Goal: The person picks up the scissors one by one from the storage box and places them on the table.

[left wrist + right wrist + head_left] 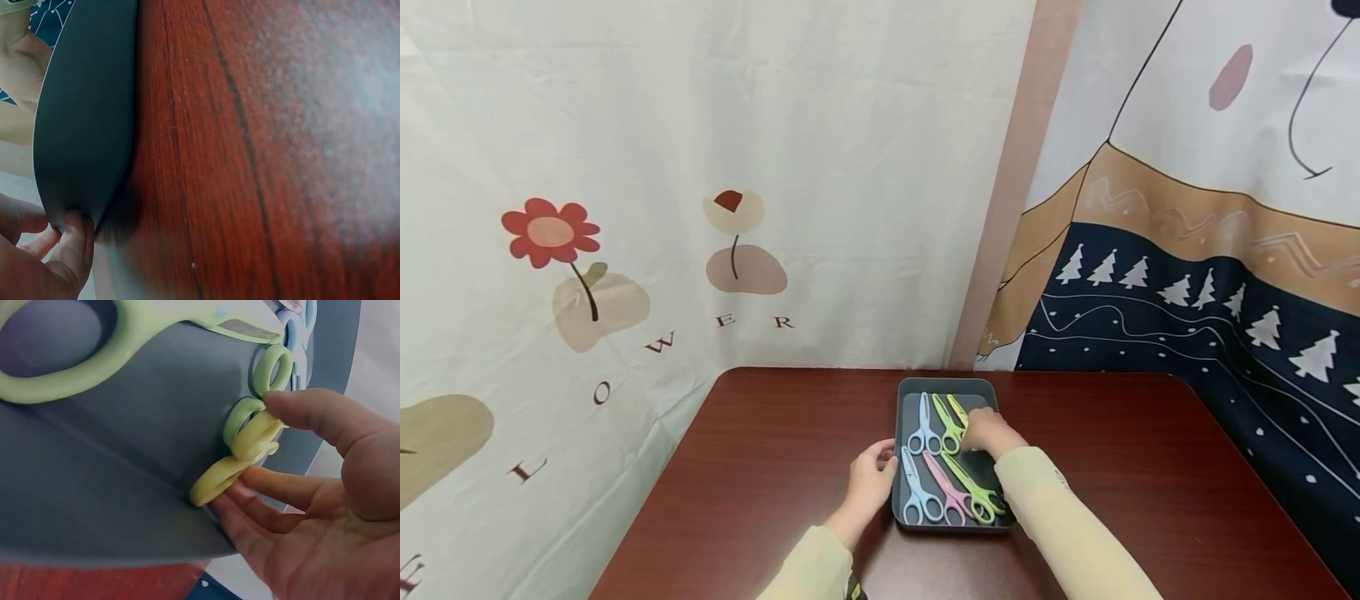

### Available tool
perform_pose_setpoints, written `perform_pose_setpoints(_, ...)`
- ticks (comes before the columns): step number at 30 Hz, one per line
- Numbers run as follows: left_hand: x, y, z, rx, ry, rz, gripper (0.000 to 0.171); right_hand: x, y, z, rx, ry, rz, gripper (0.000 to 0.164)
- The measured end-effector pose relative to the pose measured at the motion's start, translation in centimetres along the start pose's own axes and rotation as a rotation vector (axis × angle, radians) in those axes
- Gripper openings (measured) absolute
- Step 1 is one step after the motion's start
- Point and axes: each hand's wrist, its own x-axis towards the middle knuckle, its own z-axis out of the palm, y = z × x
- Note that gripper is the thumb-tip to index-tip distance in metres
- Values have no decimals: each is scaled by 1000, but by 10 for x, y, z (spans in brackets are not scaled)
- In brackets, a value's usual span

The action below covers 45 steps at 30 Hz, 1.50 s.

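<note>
A dark grey tray (943, 386) holds several pairs of scissors in two rows. My left hand (871, 479) is at the tray's left side, its fingertips on the rim and outer wall near a corner in the left wrist view. My right hand (988, 432) reaches into the back right of the tray. There it pinches the yellow scissors (215, 480) by the handle loops, thumb above and fingers below. Green scissors (947, 425) lie just left of them, their loops close to my thumb. The yellow blades show past my fingers in the head view.
Light blue scissors (924, 427) fill the back left of the tray. In front lie more light blue scissors (917, 487), pink scissors (951, 492) and green scissors (981, 497). The tray stands on a reddish-brown table (775, 450), with a printed curtain (865, 208) behind.
</note>
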Motion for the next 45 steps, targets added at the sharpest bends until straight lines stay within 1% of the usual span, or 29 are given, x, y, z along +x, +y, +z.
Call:
perform_pose_setpoints(3,0,-1,0,2,4,0,27,3,4,2,9,18,-32,34)
perform_pose_setpoints(6,1,-1,1,5,7,-3,27,6,8,5,30,34,-52,34)
perform_pose_setpoints(8,1,-2,2,8,7,-6,27,7,9,7,51,43,-59,35)
perform_pose_setpoints(15,1,-2,2,2,6,-7,27,7,13,8,149,90,-66,49)
perform_pose_setpoints(22,-1,1,1,9,16,28,27,8,14,7,205,118,-79,51)
perform_pose_setpoints(24,-1,2,1,9,17,38,27,7,14,6,211,124,-80,51)
perform_pose_setpoints(28,-1,3,1,10,14,32,27,5,13,4,225,138,-77,53)
perform_pose_setpoints(33,-1,2,1,6,15,25,26,3,13,1,212,177,-88,55)
perform_pose_setpoints(39,0,1,2,5,18,19,26,-2,20,-3,213,232,-116,56)
perform_pose_setpoints(45,2,1,3,6,25,6,26,-4,30,-9,205,262,-135,55)
